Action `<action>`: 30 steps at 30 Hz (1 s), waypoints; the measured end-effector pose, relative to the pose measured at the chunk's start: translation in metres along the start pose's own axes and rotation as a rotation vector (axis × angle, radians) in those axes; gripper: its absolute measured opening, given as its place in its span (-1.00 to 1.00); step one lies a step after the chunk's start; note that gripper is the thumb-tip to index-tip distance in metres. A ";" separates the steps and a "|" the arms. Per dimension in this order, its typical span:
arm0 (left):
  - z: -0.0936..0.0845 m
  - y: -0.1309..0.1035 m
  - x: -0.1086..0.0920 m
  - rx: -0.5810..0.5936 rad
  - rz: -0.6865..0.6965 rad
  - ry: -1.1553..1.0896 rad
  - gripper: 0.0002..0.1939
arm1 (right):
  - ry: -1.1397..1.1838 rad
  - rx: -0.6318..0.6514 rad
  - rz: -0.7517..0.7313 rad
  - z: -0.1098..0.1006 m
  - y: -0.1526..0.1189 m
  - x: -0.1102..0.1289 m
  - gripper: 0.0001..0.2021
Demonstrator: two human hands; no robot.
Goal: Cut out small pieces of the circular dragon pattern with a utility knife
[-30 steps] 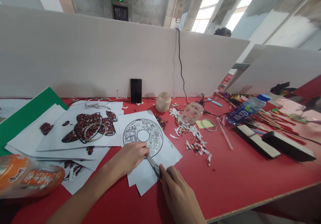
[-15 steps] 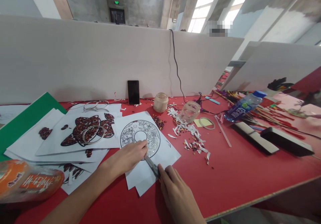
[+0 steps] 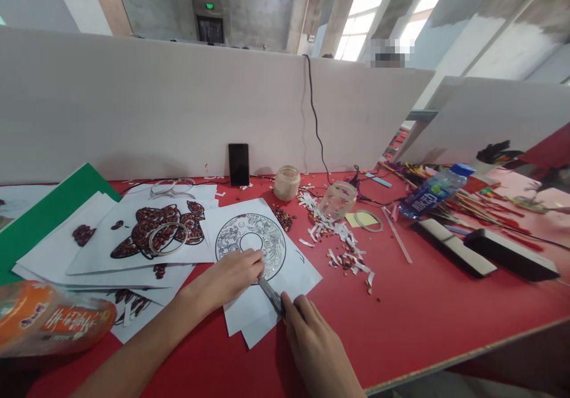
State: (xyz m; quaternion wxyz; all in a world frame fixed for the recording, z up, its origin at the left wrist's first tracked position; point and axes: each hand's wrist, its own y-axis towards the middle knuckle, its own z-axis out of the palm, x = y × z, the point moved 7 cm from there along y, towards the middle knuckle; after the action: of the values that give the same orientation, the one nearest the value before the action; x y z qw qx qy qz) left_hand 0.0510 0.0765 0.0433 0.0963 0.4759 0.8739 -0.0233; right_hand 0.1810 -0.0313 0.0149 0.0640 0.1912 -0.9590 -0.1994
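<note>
A white sheet with a round line drawing (image 3: 271, 237) lies on the red table, overlapping other sheets. My left hand (image 3: 240, 274) rests on the lower part of the drawing, fingers curled and closed at the tip of a grey utility knife (image 3: 271, 296). What those fingers pinch, if anything, is hidden. From the lower right, my right hand (image 3: 314, 335) grips the knife's rear end, its front end pointing up-left to my left fingers. Left of them, a sheet carries a dark red bean picture (image 3: 155, 227), with a pale ring (image 3: 177, 249) on top.
Behind the drawing stand a phone (image 3: 239, 165) and two glass jars (image 3: 287, 183). Paper scraps (image 3: 342, 231) and beans (image 3: 282, 217) are strewn to the right, near a blue-capped bottle (image 3: 434, 190) and two dark-edged blocks (image 3: 512, 254). An orange-labelled bottle (image 3: 57, 321) lies at left.
The view has shifted very slightly. Both hands, the knife and the drawing keep nearly the same positions.
</note>
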 end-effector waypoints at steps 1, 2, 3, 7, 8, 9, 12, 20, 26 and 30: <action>0.000 0.002 0.000 0.005 0.008 0.027 -0.83 | -0.001 0.005 0.002 0.000 0.000 0.000 -0.61; 0.001 0.003 -0.001 0.013 0.020 0.057 -0.81 | 0.000 0.008 0.004 0.001 0.000 0.000 -0.61; 0.002 0.005 -0.002 0.022 0.035 0.090 -0.80 | 0.002 0.011 0.005 0.001 0.000 0.000 -0.61; 0.003 0.007 -0.007 0.048 0.080 0.218 -0.75 | -0.001 0.017 0.001 0.001 0.000 0.000 -0.60; 0.004 0.007 -0.007 0.050 0.084 0.242 -0.75 | -0.004 0.018 0.002 0.002 0.000 0.000 -0.60; 0.004 0.006 -0.008 0.048 0.088 0.258 -0.75 | -0.008 0.017 0.003 0.002 -0.001 0.000 -0.60; 0.005 0.003 -0.008 0.026 0.091 0.275 -0.81 | -0.023 0.008 -0.001 0.003 -0.002 -0.001 -0.60; 0.009 -0.010 -0.003 -0.037 0.012 0.154 -0.86 | -0.038 0.034 -0.010 0.003 -0.002 -0.001 -0.58; 0.009 -0.019 0.002 -0.081 -0.018 0.148 -0.85 | -0.057 0.047 -0.015 0.005 -0.002 -0.002 -0.57; 0.000 -0.028 0.011 -0.126 -0.067 0.027 -0.84 | -0.040 0.044 -0.028 0.004 -0.002 -0.001 -0.57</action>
State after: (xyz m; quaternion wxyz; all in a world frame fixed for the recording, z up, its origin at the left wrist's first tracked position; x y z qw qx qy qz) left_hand 0.0217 0.0698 0.0399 0.1134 0.4396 0.8903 0.0347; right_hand 0.1819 -0.0309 0.0100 0.0378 0.2018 -0.9615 -0.1829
